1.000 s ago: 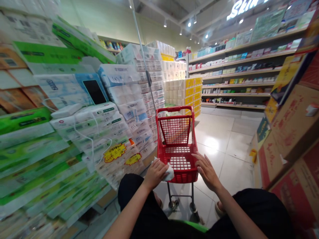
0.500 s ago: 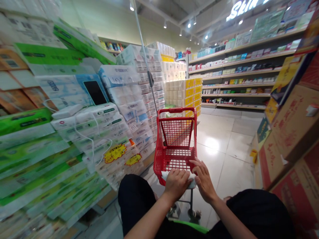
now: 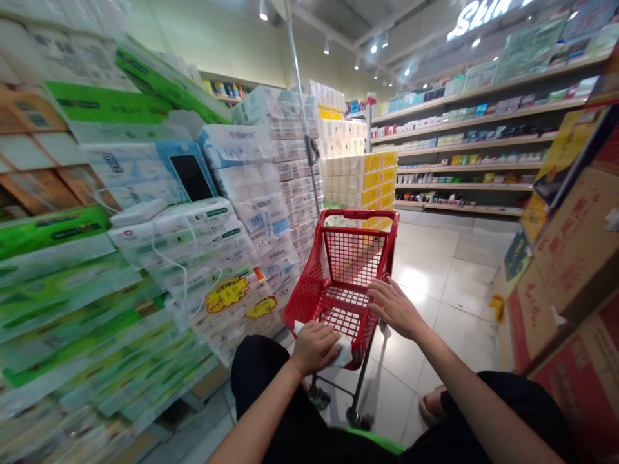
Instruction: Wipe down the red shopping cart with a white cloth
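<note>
A red shopping cart point(image 3: 355, 290) with a plastic grid basket stands in front of my knees, turned at a slant. Over its near rim lies a white cloth point(image 3: 344, 354). My left hand point(image 3: 313, 347) presses down on this cloth, fingers curled over it and the rim. My right hand point(image 3: 395, 308) is at the cart's right side, its fingers stretched out over the rim; whether it touches the plastic I cannot tell. No goods show in the grid basket. Part of the near rim is hidden beneath the cloth and my left hand.
Stacked tissue packs point(image 3: 261, 212) rise close on the left, with a phone point(image 3: 191, 177) and a white cable point(image 3: 186, 283) on them. Cardboard boxes point(image 3: 575, 251) line the right. Shelves of goods point(image 3: 464, 138) stand beyond the tiled floor point(image 3: 449, 309). A metal pole point(image 3: 302, 116) rises behind the cart.
The cart has turned, its near end swinging left and its far end shifting right. My left hand moved left with the cloth. My right hand left the cloth area and moved up the cart's right side.
</note>
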Available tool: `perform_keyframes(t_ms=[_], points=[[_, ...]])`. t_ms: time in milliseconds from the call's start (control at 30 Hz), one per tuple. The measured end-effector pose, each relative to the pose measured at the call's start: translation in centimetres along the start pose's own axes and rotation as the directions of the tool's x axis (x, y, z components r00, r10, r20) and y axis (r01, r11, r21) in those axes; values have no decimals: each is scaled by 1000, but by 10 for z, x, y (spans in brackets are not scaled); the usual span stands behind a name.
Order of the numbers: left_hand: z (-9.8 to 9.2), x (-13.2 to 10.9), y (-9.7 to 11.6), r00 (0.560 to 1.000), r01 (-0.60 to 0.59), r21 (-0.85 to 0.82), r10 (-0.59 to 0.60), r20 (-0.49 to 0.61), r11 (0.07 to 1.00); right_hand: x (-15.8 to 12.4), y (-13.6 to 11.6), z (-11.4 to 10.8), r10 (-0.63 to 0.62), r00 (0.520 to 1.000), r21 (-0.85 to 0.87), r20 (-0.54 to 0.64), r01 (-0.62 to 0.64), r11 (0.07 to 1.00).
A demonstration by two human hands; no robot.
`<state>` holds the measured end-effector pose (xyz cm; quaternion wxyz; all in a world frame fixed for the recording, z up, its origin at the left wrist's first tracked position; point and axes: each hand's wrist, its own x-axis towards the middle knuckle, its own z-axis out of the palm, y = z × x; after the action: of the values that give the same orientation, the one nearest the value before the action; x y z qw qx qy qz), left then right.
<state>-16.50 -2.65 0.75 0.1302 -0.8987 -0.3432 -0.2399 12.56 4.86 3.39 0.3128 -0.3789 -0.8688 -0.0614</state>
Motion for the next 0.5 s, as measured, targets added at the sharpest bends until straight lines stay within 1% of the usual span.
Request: perform_keyframes(t_ms=[67,133,300,400,500], points=[[1,2,-7,1000,-15,0,15,21,1000,1,1,2,21,1000,-3,-15,-22,1000],[2,6,-10,1000,-6,-13,6,29,1000,2,4,0,28,1000,-8,-11,-28,1000],[5,17,-17,996,82,-76,-80,33,994,8,13,-8,-4,1000,-17,1,4,1000],[3,19,-23,990,139,-130,-135,37,982,11,14,-5,14,1000,-36,16,-13,999],[3,20,-26,979,205,-159,-206,11,966,10,10,-1,47,998,-55,35,-45,997]])
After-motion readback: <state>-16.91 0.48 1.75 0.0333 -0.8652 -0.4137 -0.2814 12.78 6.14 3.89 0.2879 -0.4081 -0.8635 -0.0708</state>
